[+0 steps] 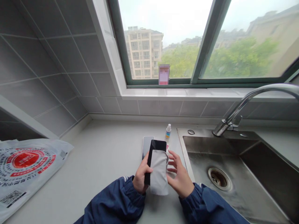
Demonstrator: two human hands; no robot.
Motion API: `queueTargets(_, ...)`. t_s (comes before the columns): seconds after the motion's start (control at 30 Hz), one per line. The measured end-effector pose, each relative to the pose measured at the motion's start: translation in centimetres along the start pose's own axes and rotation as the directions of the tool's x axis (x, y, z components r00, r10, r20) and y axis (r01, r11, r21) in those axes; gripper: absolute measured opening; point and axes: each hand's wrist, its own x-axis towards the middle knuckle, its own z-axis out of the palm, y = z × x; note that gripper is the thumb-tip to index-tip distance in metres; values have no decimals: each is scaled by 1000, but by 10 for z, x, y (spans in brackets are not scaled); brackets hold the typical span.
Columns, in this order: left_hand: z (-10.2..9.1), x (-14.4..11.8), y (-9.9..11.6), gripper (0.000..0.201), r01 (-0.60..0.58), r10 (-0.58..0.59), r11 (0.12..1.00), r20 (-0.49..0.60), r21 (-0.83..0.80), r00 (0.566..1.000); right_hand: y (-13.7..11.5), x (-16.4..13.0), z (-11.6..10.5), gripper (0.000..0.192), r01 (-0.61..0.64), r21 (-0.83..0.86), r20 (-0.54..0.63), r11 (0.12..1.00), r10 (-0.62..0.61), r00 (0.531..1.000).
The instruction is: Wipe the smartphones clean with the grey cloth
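Over the counter, my left hand (pixel 141 175) is closed around the left side of a black smartphone (pixel 158 145), which is tilted with its top end away from me. A light grey cleaning cloth (pixel 159 172) with zigzag edges lies over most of the phone, and my left thumb presses on its left edge. My right hand (pixel 178 174) is at the cloth's right edge, fingers curved and apart; whether the fingertips touch it I cannot tell. Behind the phone lies a flat, pale-rimmed device (pixel 148 143), partly hidden. A small white bottle (pixel 168 132) with a blue and yellow label stands beyond.
To the right is a steel sink (pixel 203 155) with a drain (pixel 219 178) and a chrome faucet (pixel 235 107). A printed white plastic bag (pixel 30 174) lies on the counter (pixel 102 149) at left. A window with a blurred pink item (pixel 164 75) is at the back.
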Motion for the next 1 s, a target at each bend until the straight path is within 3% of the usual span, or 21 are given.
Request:
queueTargets(0.23,2,-2,1,77,10,-12,999,-37,-43,999,0,4,-7,29,-63,104,-61,993,69,996)
queueTargets(0.47,-1,1,0,81,26,-30,995,-39,-99,999,13,16,-19,40,-100,96,-267,990,123,956)
queueTargets(0.6,-4,1,-3,83,-11,6,998,-76,-62,997,0,8,-20,29,16,-11,-358,1000,-19,933)
queueTargets(0.63,-4,0,-3,83,-18,14,998,-56,-65,998,-6,4,-19,24,89,-61,-337,994,-105,936)
queueTargets(0.67,-4,0,-4,83,-19,17,997,-28,-74,999,-12,0,-18,25,245,-191,-227,951,-285,931)
queueTargets(0.7,-4,0,-4,82,-12,12,996,1,-85,1000,-18,-4,-16,29,393,-279,-73,876,-428,901)
queueTargets(0.77,-3,-1,-3,78,11,-6,995,53,-100,999,-28,-9,-14,39,590,-339,228,733,-544,807)
queueTargets(0.8,-3,-2,-3,75,25,-18,994,69,-104,997,-31,-10,-13,42,647,-349,328,677,-559,762)
queueTargets(0.87,-3,-1,-2,67,38,-28,993,91,-113,995,-35,-9,-14,44,696,-376,436,612,-546,716)
queueTargets(1.0,-6,1,-6,49,50,-37,989,100,-139,994,-33,-4,-16,48,705,-438,502,558,-498,707)
